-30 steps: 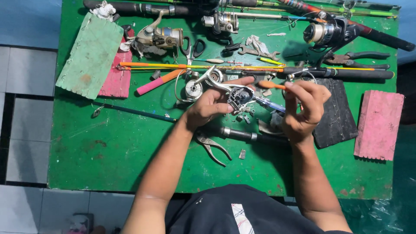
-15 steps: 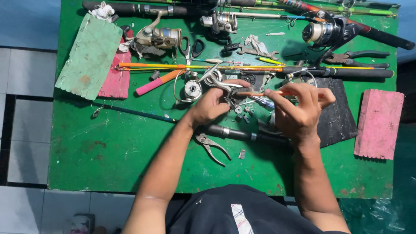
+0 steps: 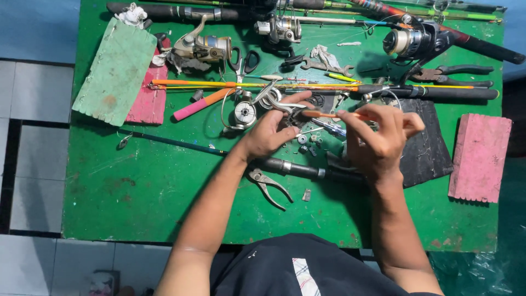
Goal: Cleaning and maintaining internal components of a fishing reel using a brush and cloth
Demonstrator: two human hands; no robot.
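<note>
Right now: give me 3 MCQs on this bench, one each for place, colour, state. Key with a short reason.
1. Where do the pliers lie?
A. on the pink block
B. on the table below the left hand
C. under the green board

2. What colour is the block at the right edge?
A. pink
B. blue
C. yellow

3. What is the right hand doing?
A. resting flat and empty
B. gripping the scissors
C. pinching a thin orange-handled tool

Key: B, they sit on the green table just under the left hand; A, it is plainly pink; C, the fingertips close on the tool.
</note>
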